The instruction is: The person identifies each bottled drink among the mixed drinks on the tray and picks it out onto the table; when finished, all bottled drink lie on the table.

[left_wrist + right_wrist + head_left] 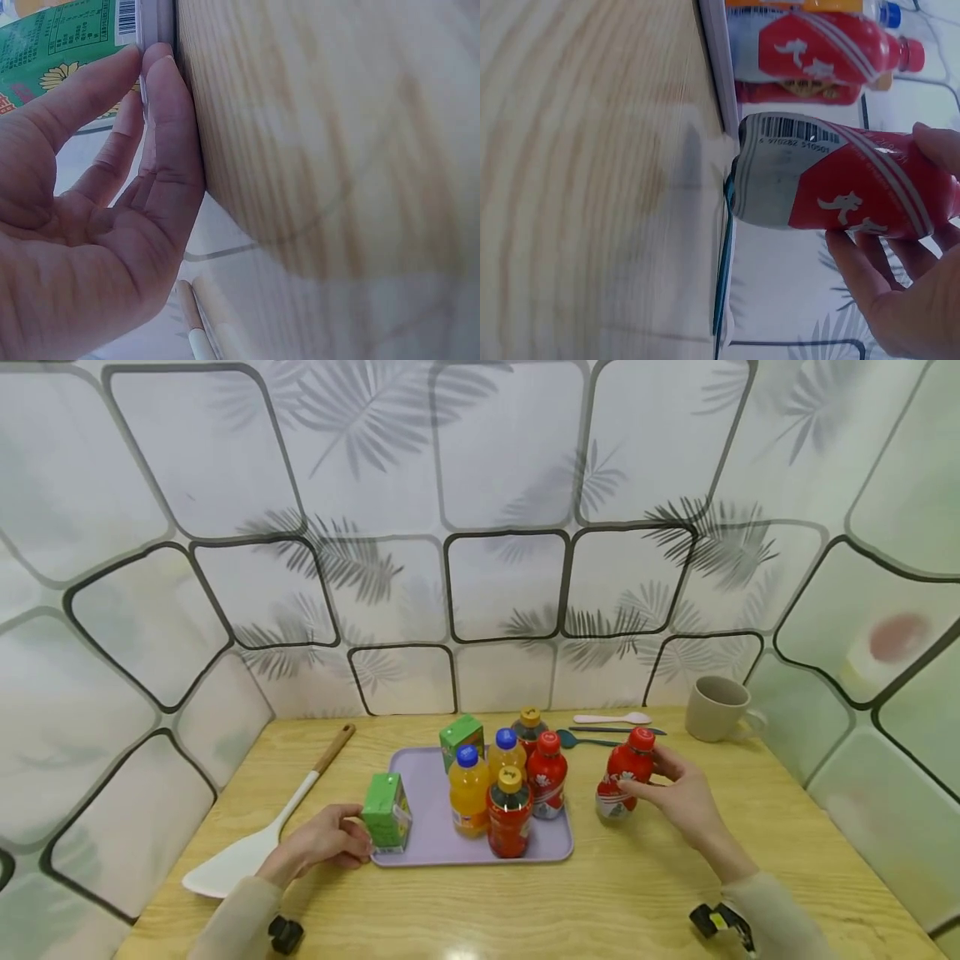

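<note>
My right hand point(686, 797) grips a red-capped, red and white drink bottle point(628, 768) just right of the tray. The bottle tilts, and its base is off the table in the right wrist view. At the left rim of a lilac tray point(427, 857), my left hand point(327, 841) has thumb and fingertips together on the edge. Right beside those fingertips stands a green drink carton point(386, 810). Also on the tray are a second green carton point(461, 739), two orange juice bottles point(468, 793), another red-capped bottle point(547, 777) and two yellow-capped dark drink bottles point(510, 814).
A white spatula point(247, 857) with a wooden handle lies on the left. Behind the held bottle lie a teal spoon point(573, 739), a dark knife point(611, 729) and a pale pink spoon point(626, 718). The beige mug point(716, 710) stands at back right, near the curtain.
</note>
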Action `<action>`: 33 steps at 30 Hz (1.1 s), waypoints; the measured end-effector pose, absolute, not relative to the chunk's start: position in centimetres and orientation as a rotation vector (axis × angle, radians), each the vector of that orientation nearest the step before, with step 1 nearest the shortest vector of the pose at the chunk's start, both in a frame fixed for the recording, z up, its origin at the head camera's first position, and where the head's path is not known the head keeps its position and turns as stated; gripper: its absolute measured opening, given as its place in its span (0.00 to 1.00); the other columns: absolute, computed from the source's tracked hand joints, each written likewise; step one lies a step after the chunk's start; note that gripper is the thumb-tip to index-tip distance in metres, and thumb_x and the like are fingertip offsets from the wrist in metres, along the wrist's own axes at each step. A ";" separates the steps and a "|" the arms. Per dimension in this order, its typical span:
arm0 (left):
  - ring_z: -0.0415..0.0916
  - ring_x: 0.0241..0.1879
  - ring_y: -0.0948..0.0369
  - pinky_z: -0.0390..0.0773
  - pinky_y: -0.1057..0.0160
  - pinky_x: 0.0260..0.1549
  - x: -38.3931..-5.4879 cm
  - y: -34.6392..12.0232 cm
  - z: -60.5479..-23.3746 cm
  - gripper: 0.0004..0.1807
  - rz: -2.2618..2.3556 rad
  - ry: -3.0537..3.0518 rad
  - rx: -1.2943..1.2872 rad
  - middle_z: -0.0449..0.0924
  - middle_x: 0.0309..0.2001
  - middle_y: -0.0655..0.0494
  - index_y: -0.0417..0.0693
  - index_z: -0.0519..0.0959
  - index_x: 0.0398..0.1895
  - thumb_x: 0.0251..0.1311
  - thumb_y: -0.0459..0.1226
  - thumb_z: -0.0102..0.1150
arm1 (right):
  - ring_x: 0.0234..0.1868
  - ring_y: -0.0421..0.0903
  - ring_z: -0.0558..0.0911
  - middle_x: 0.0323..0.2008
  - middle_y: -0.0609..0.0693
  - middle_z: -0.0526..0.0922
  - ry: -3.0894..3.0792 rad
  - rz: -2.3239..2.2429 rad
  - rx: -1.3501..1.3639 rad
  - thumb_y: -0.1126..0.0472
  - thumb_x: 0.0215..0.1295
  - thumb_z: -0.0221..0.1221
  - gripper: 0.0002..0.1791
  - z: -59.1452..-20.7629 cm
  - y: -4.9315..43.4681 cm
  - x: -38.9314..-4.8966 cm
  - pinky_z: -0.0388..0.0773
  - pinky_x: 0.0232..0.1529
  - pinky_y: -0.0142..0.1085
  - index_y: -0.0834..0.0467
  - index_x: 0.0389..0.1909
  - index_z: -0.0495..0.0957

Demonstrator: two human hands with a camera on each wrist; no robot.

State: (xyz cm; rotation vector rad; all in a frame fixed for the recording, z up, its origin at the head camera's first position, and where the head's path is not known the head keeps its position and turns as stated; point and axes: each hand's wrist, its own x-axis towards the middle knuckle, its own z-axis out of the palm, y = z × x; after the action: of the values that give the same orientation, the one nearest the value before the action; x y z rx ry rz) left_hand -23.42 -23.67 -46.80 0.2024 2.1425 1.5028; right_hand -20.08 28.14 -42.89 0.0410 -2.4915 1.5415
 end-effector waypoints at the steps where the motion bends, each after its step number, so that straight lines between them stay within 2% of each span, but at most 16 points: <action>1: 0.83 0.32 0.58 0.86 0.59 0.32 -23.5 -23.7 -46.8 0.32 1.506 2.138 0.210 0.81 0.33 0.48 0.27 0.64 0.63 0.54 0.24 0.63 | 0.46 0.24 0.74 0.58 0.55 0.78 -2.492 1.539 0.031 0.54 0.57 0.70 0.42 -42.9 28.5 -20.2 0.77 0.44 0.23 0.58 0.71 0.64; 3: 0.83 0.32 0.58 0.86 0.59 0.31 -23.6 -23.7 -46.7 0.31 1.507 2.131 0.219 0.81 0.33 0.48 0.28 0.65 0.62 0.54 0.24 0.63 | 0.46 0.24 0.73 0.56 0.49 0.79 -2.492 1.538 0.011 0.55 0.58 0.69 0.42 -42.8 29.3 -20.4 0.77 0.43 0.22 0.59 0.72 0.63; 7: 0.83 0.31 0.58 0.85 0.59 0.30 -23.6 -23.6 -46.8 0.30 1.503 2.116 0.216 0.81 0.33 0.47 0.28 0.66 0.61 0.53 0.23 0.63 | 0.45 0.21 0.72 0.48 0.30 0.77 -2.481 1.530 -0.028 0.55 0.58 0.70 0.43 -42.8 30.6 -20.7 0.76 0.41 0.21 0.60 0.72 0.62; 8: 0.83 0.31 0.58 0.85 0.60 0.29 -23.6 -23.7 -46.8 0.30 1.503 2.115 0.211 0.81 0.33 0.47 0.29 0.67 0.61 0.53 0.23 0.63 | 0.45 0.21 0.72 0.47 0.29 0.77 -2.480 1.526 -0.038 0.55 0.58 0.70 0.43 -42.8 30.9 -20.8 0.76 0.41 0.20 0.60 0.72 0.62; 10: 0.83 0.31 0.58 0.85 0.59 0.30 -23.6 -23.6 -46.8 0.30 1.507 2.115 0.221 0.81 0.34 0.45 0.29 0.67 0.61 0.53 0.23 0.63 | 0.45 0.21 0.71 0.49 0.34 0.78 -2.480 1.501 -0.063 0.55 0.57 0.70 0.44 -42.7 31.4 -20.9 0.76 0.41 0.20 0.59 0.72 0.62; 12: 0.83 0.31 0.58 0.86 0.59 0.30 -23.7 -23.6 -46.7 0.29 1.511 2.113 0.231 0.80 0.34 0.44 0.29 0.68 0.60 0.54 0.24 0.63 | 0.45 0.22 0.70 0.55 0.45 0.79 -2.488 1.473 -0.084 0.55 0.58 0.70 0.44 -42.7 31.8 -21.0 0.76 0.40 0.19 0.59 0.73 0.61; 14: 0.83 0.32 0.58 0.86 0.59 0.31 -23.8 -23.5 -46.6 0.29 1.511 2.117 0.242 0.80 0.33 0.46 0.30 0.68 0.61 0.55 0.25 0.63 | 0.46 0.23 0.69 0.60 0.57 0.76 -2.494 1.457 -0.102 0.55 0.58 0.69 0.44 -42.7 32.2 -21.2 0.76 0.40 0.18 0.60 0.73 0.60; 16: 0.83 0.32 0.58 0.86 0.58 0.32 -23.9 -23.5 -46.4 0.29 1.507 2.119 0.247 0.80 0.33 0.47 0.29 0.67 0.61 0.56 0.26 0.63 | 0.47 0.24 0.69 0.63 0.65 0.72 -2.498 1.453 -0.114 0.55 0.59 0.69 0.45 -42.7 32.4 -21.5 0.76 0.40 0.18 0.60 0.74 0.59; 18: 0.83 0.31 0.58 0.86 0.59 0.31 -23.9 -23.6 -46.3 0.29 1.499 2.123 0.238 0.80 0.33 0.48 0.29 0.67 0.61 0.55 0.25 0.63 | 0.50 0.30 0.71 0.65 0.67 0.70 -2.503 1.465 -0.121 0.55 0.59 0.69 0.45 -42.8 32.6 -21.7 0.76 0.40 0.18 0.60 0.74 0.57; 20: 0.83 0.31 0.58 0.86 0.59 0.31 -23.9 -23.8 -46.3 0.29 1.490 2.120 0.240 0.80 0.33 0.48 0.29 0.67 0.61 0.55 0.25 0.63 | 0.55 0.41 0.74 0.65 0.68 0.70 -2.504 1.465 -0.129 0.55 0.59 0.68 0.46 -42.7 32.7 -21.9 0.75 0.40 0.17 0.61 0.74 0.57; 24: 0.83 0.31 0.58 0.85 0.59 0.30 -23.9 -23.8 -46.2 0.29 1.484 2.109 0.242 0.80 0.33 0.48 0.29 0.67 0.60 0.54 0.24 0.62 | 0.63 0.61 0.70 0.66 0.68 0.68 -2.508 1.463 -0.137 0.55 0.61 0.68 0.47 -42.5 33.2 -22.1 0.72 0.38 0.14 0.61 0.75 0.54; 27: 0.83 0.31 0.58 0.85 0.59 0.30 -23.9 -23.8 -46.1 0.29 1.485 2.109 0.241 0.79 0.34 0.46 0.28 0.66 0.61 0.54 0.24 0.62 | 0.65 0.64 0.67 0.68 0.69 0.66 -2.513 1.473 -0.140 0.55 0.61 0.67 0.47 -42.5 33.7 -22.2 0.71 0.38 0.13 0.61 0.76 0.52; 33: 0.83 0.32 0.58 0.85 0.59 0.31 -23.9 -23.8 -46.2 0.32 1.478 2.095 0.218 0.80 0.34 0.48 0.28 0.64 0.63 0.54 0.24 0.62 | 0.65 0.64 0.66 0.68 0.68 0.65 -2.540 1.467 -0.168 0.54 0.62 0.66 0.47 -42.6 34.4 -22.5 0.70 0.38 0.14 0.61 0.76 0.52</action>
State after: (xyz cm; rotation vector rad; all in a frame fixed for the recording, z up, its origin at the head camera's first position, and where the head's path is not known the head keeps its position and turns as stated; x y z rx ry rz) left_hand -23.87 -23.81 -46.17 0.2178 2.0951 1.4781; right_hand -22.49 34.36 -42.63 -0.1678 -2.5396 1.4670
